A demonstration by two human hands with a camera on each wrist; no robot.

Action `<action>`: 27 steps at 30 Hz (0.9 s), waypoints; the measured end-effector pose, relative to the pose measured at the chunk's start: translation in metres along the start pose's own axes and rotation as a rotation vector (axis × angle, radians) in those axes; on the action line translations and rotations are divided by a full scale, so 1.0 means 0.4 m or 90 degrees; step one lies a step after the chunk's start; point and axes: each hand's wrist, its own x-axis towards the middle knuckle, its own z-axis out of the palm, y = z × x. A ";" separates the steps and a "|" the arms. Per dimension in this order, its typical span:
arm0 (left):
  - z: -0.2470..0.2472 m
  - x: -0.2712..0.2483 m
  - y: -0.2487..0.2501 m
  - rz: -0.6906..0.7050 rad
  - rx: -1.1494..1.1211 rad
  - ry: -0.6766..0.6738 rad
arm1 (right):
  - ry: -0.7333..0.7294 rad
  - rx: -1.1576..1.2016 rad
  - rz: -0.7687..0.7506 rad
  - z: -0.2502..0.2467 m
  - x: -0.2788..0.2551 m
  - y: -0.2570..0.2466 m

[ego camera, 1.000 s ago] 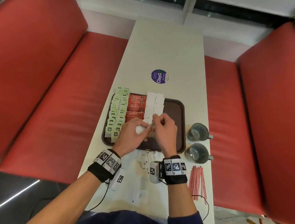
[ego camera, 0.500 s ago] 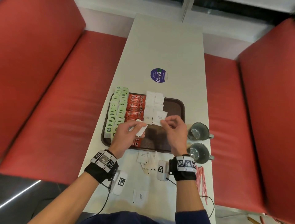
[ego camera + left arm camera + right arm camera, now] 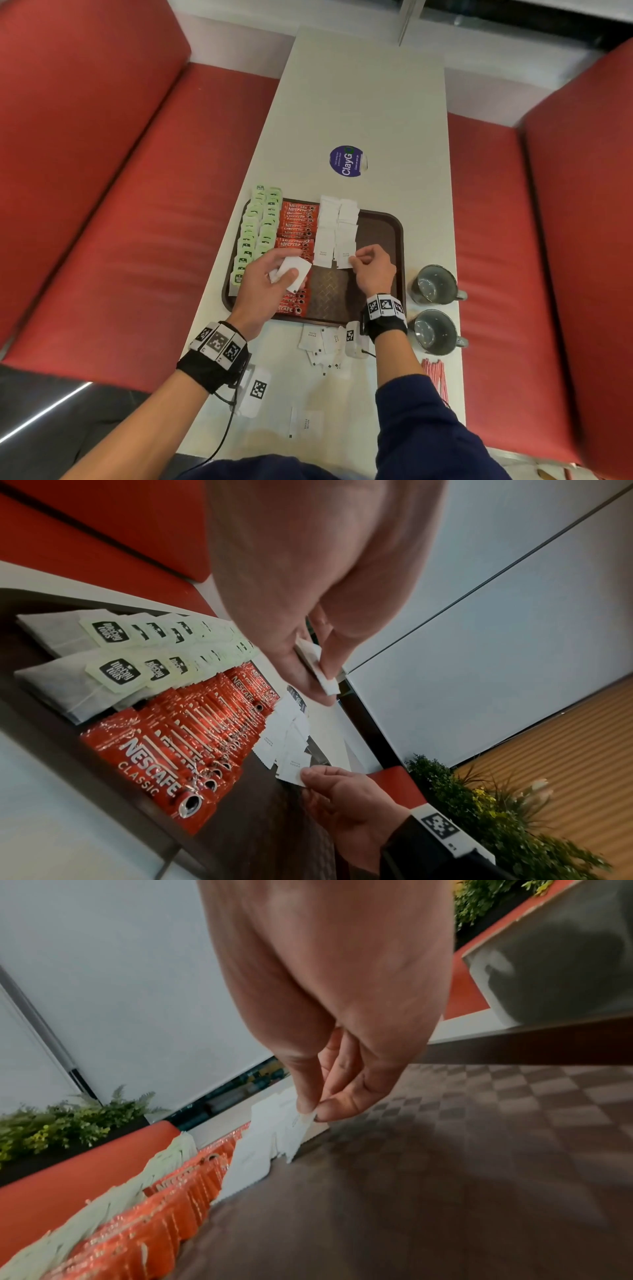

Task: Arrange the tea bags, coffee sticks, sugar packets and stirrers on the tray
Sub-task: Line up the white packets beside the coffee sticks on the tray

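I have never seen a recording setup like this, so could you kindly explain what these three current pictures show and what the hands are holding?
No machine: a person with cameras on head and wrists. The head view looks down on a white table with a dark brown plastic tray holding green-tagged tea bags, red coffee sticks and white sugar packets. The left hand holds a small stack of sugar packets; the right hand pinches one packet at the row's near end. Two grey mugs, red stirrers and loose packets lie off the tray.
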 end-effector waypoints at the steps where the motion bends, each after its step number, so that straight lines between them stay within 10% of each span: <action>1: -0.002 0.001 -0.001 -0.001 0.003 0.002 | 0.000 -0.013 -0.001 0.009 0.002 0.004; 16: 0.001 -0.001 0.017 -0.014 0.005 0.018 | 0.029 -0.043 -0.044 0.013 -0.046 -0.058; 27: 0.022 -0.013 0.032 0.008 -0.017 0.004 | -0.335 0.267 -0.101 -0.090 -0.264 -0.167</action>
